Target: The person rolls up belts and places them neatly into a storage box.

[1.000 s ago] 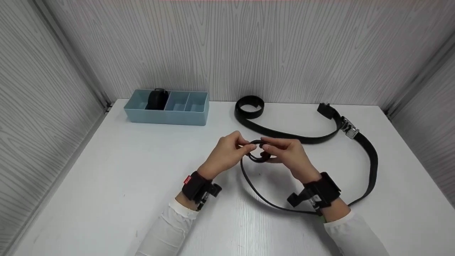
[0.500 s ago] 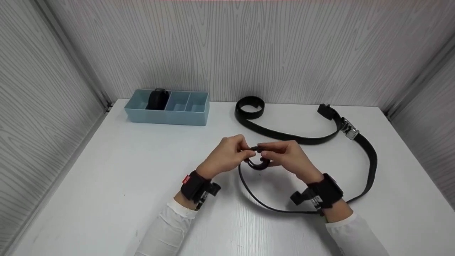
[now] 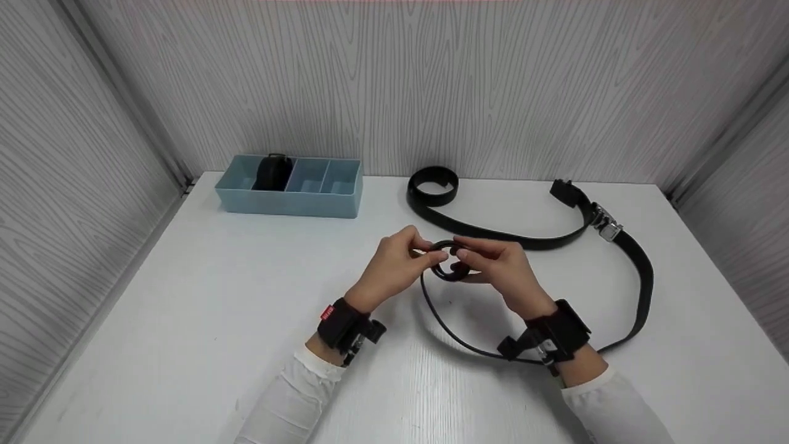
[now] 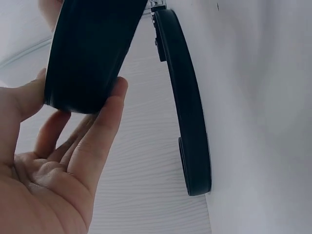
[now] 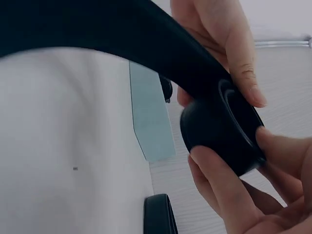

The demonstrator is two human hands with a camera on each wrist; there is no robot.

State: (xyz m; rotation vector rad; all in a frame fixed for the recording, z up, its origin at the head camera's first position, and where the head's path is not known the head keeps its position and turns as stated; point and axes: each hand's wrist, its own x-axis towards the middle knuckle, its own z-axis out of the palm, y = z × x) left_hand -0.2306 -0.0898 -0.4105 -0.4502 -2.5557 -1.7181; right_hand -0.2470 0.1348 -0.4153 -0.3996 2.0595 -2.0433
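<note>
Sleeves: here they come, white [image 3: 290, 394], reaching in from the bottom edge over the white table [image 3: 234, 296].
Slack strap: one black strap [image 3: 645, 290], and there's plenty of it, bowing under the right wrist, then swinging up the right side.
Left hand: thumb and fingers pinching, and this left hand [image 3: 394, 265] has the coil's left side.
Right hand: gripping too! The right hand [image 3: 508, 271] has thumb and fingertips on the opposite side.
Coil: between both hands, seemingly lifted off the table, sits the strap's rolled end, a small coil [image 5: 214, 129], hollow in the middle.
Score so far: the roll is started, I'd say, with a long stretch left to wind.
Buckle: silver metal [image 3: 609, 230] at the slack strap's far end.
Second strap: another black strap [image 3: 487, 235] lies beyond, curled only at its left end, so mostly unrolled.
Tray: back left, a blue tray [image 3: 290, 205] with a black roll [image 3: 272, 173] standing inside; that one looks finished.
</note>
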